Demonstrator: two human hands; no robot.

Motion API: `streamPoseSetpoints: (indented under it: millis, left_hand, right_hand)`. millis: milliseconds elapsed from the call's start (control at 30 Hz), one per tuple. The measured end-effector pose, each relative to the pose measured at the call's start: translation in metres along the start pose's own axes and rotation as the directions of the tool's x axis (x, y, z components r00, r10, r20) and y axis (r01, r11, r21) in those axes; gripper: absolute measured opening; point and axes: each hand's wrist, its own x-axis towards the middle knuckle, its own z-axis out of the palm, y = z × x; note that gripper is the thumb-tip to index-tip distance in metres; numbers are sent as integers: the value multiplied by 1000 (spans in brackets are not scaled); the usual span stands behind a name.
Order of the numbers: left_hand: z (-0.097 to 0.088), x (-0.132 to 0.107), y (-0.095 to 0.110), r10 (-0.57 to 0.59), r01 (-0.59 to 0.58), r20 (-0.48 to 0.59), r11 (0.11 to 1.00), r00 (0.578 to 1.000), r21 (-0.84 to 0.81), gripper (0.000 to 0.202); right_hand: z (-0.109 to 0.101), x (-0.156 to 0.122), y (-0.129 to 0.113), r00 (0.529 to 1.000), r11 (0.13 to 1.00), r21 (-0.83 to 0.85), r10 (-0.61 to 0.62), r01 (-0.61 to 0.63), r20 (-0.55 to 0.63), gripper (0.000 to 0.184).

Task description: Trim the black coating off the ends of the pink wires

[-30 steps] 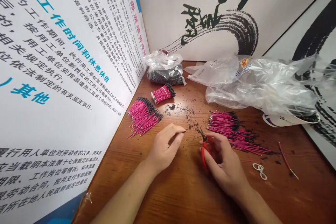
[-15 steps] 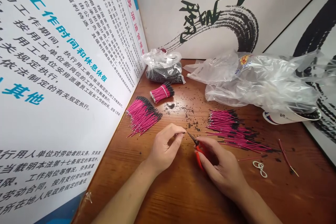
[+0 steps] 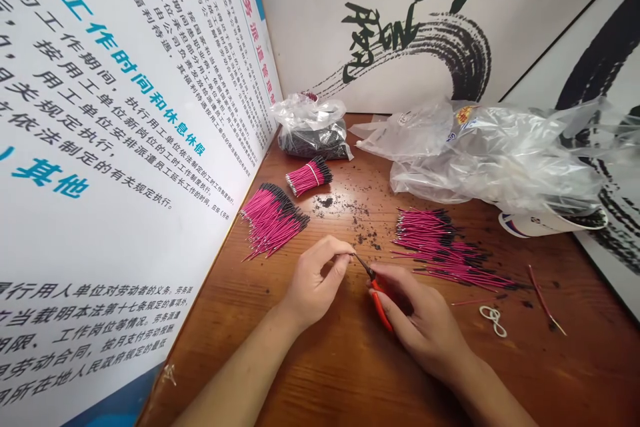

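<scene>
My left hand (image 3: 315, 283) rests on the wooden table (image 3: 320, 373) with thumb and forefinger pinched on something too small to make out. My right hand (image 3: 420, 320) grips small red-handled snips (image 3: 376, 290), their dark tip pointing left at the left fingertips. A loose heap of pink wires with black ends (image 3: 445, 250) lies just right of the hands. Another pile of pink wires (image 3: 273, 217) lies to the left by the board, and a tied bundle (image 3: 309, 177) sits behind it.
A printed board (image 3: 115, 147) stands along the left edge. At the back are a bag of black bits (image 3: 313, 137), crumpled clear plastic bags (image 3: 495, 157) and a paper bowl (image 3: 550, 223). Black crumbs (image 3: 357, 220), a white rubber band (image 3: 493, 320) and stray wires (image 3: 545, 300) lie about.
My right hand swung the snips from upright to pointing left, bringing the tip up to the left fingertips. The left hand has stayed put.
</scene>
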Motion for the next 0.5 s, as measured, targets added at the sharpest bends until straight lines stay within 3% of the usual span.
streamPoseSetpoints:
  millis: [500]
  left_hand:
    - [2, -1, 2, -17, 17, -20, 1000, 1000, -9, 13]
  right_hand:
    - [0, 1, -4, 1000, 1000, 2, 30, -30, -8, 23]
